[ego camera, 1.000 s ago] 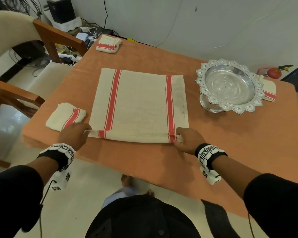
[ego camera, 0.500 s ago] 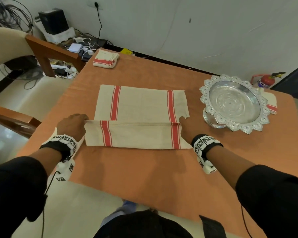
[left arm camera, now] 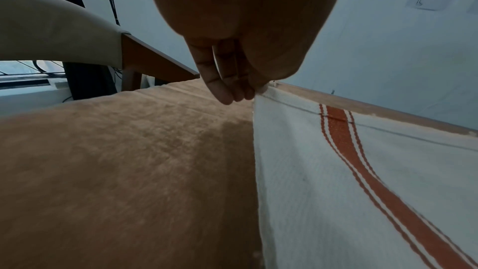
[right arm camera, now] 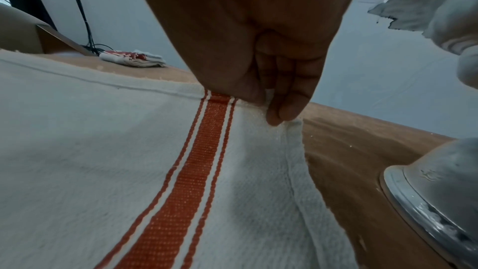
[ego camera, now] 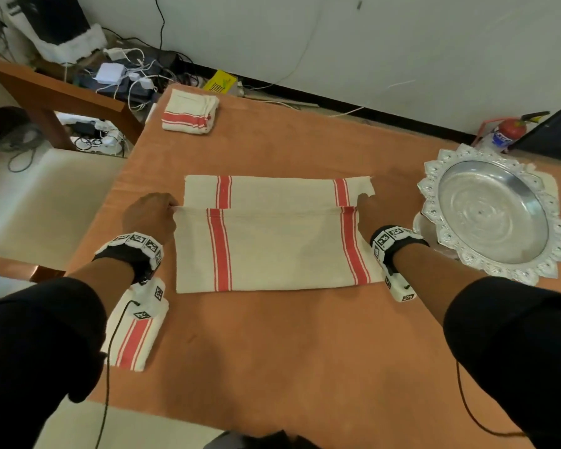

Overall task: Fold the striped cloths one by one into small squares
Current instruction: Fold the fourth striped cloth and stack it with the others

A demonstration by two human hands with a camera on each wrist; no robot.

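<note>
both hands [ego camera: 149,215] [ego camera: 368,215] pinch striped cloth [ego camera: 272,251] corners; orange-covered table [ego camera: 272,351], silver tray [ego camera: 493,212] right, white wall behind.

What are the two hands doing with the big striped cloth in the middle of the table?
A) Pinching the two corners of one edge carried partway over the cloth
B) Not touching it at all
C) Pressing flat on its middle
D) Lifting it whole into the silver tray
A: the left hand and right hand each pinch a corner of the striped cloth, whose near edge lies folded partway toward the far edge.
</note>
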